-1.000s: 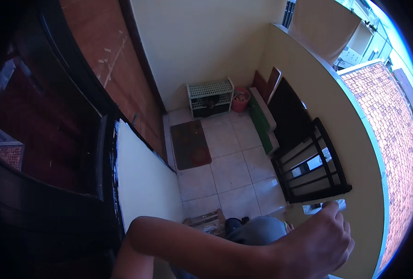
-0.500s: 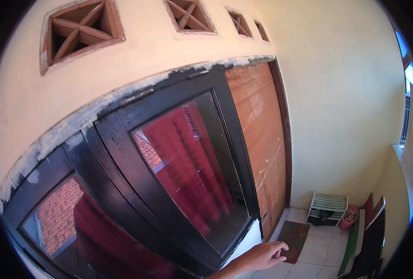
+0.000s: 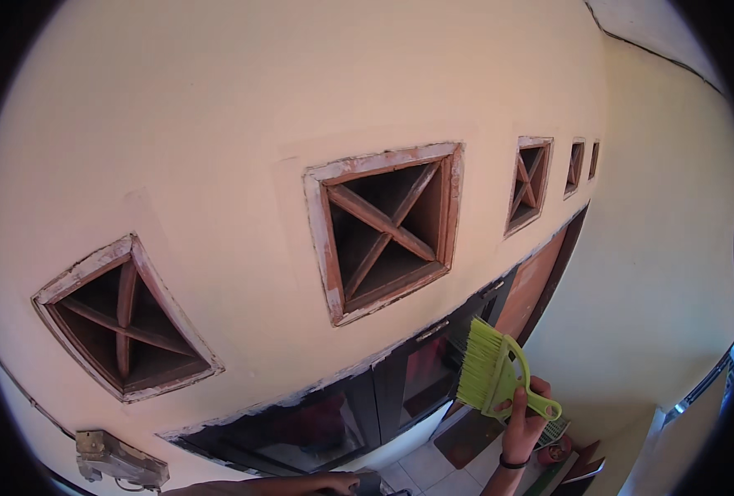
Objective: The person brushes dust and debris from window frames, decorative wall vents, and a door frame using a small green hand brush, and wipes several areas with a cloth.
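My right hand (image 3: 525, 422), with a dark band at the wrist, is closed round the handle of a lime-green hand brush (image 3: 496, 370). The brush is raised at the lower right, its bristles facing left, near the top of the dark window frame (image 3: 390, 397). At the lower edge my left hand (image 3: 340, 482) is closed against a dark grey object (image 3: 370, 484), mostly cut off and not clear in kind. Ahead in the cream wall (image 3: 218, 107) is a square wooden vent (image 3: 393, 229) with crossed bars. Another such vent (image 3: 124, 322) lies to the left.
Smaller-looking vents (image 3: 530, 183) run off to the right above a brown door (image 3: 534, 285). A weathered box (image 3: 119, 459) is fixed low on the left wall. Far below are a floor mat (image 3: 468, 438), a red bucket (image 3: 554, 450) and pale tiles (image 3: 427, 465).
My view has swung upward and left, from the windows to the vents. The green brush has come into view in my right hand. The single hand seen earlier looked empty.
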A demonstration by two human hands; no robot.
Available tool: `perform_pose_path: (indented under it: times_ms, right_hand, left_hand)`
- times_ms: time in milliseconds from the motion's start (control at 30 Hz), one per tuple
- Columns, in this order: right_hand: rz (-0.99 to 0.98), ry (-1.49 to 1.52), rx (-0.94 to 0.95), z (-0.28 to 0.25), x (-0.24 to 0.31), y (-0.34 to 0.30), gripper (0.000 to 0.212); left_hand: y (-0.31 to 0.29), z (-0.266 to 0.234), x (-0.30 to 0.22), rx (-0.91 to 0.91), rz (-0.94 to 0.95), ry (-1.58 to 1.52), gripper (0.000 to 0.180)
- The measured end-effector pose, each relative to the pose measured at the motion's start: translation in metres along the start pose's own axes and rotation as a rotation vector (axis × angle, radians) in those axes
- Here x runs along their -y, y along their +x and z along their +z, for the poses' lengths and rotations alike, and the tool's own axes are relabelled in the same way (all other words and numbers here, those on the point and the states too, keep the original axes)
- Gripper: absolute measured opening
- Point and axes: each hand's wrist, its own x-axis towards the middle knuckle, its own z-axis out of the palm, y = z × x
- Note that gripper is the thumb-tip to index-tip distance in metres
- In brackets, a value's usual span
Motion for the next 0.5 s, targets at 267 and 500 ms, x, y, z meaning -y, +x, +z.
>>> perform_pose_path:
  times_ms: [267,500]
  right_hand:
    - [-0.462,0.085,1.005,0.169,0.192,-0.052,0.026]
    - [-0.427,-0.053,1.065,0.202,0.215,-0.073,0.023]
  left_hand:
    - [-0.056,-0.045,-0.03,-0.203,-0.285,-0.279,0.064]
    - [-0.096,-0.014,-0.019,-0.596,-0.484,-0.625,0.072]
